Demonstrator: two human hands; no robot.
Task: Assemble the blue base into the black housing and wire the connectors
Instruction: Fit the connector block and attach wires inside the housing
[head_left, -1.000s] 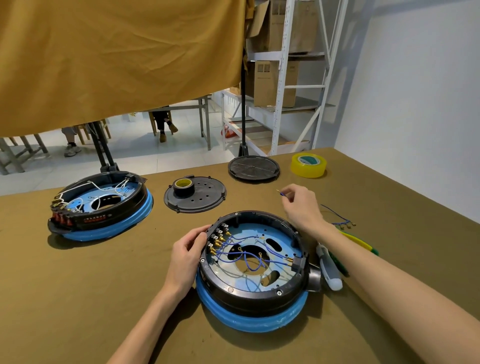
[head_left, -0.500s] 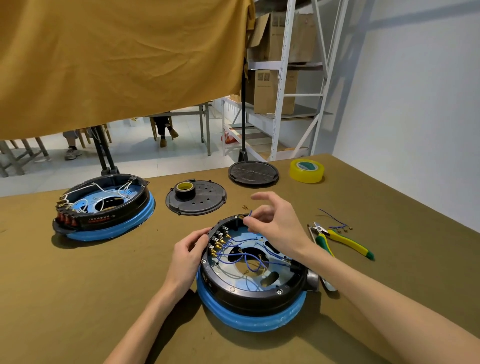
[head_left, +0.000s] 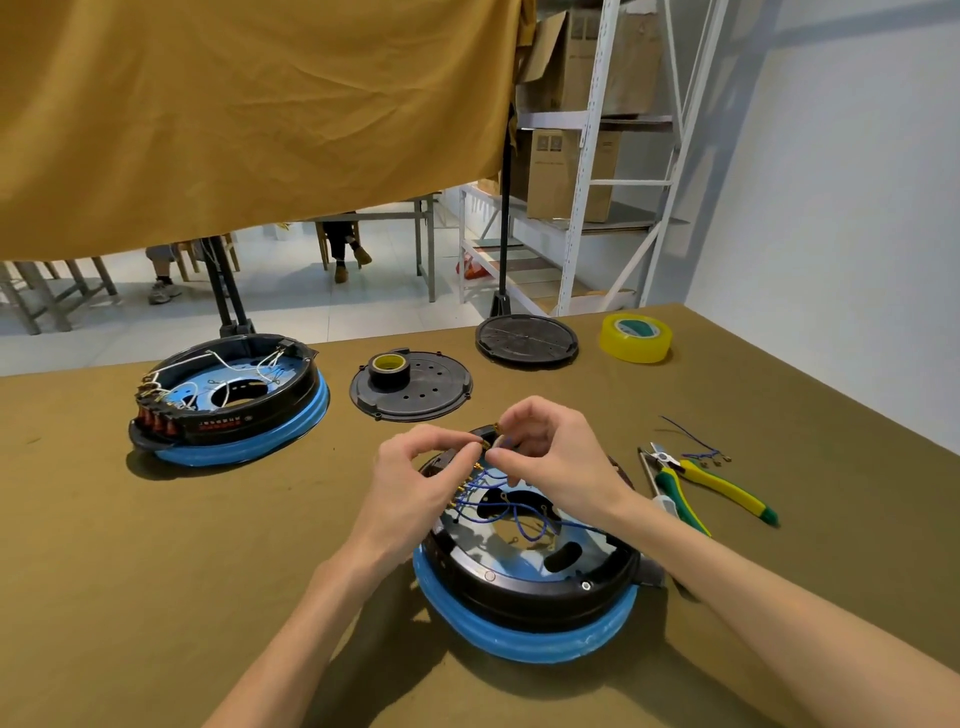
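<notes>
Wiring step: both hands are now bunched over the far-left rim of the black housing (head_left: 524, 587), working one small brass connector (head_left: 484, 445) between them.
Left hand: the left hand (head_left: 415, 475) has come off the housing's side, where it was bracing half a second back; now thumb and forefinger are pinched at that connector, though I can't quite tell if they grip it or just steady it.
Right hand: the right hand (head_left: 550, 457) was over the rim half a second ago with a blue wire; now its fingers are curled and pinching the blue wire (head_left: 506, 442) right at the connector, a second brass tip poking up above the knuckles.
Where the work is: housing sits near-centre on the olive table (head_left: 156, 571), already seated over the blue base (head_left: 519, 631), which shows as a ring underneath. Blue leads (head_left: 524, 519) loop across the inside, brass terminals (head_left: 462, 486) lined up on the left rim.
What it means: base-into-housing looks done; my guess is this is one more lead going onto its terminal, with a few still to go.
Also changed: the view has dipped and pulled in closer.
Nearby: pliers (head_left: 711, 486) and spare wire bits (head_left: 696, 444) to the right, finished-looking second unit (head_left: 228, 410) far left, yellow tape roll (head_left: 636, 338) at the back.
</notes>
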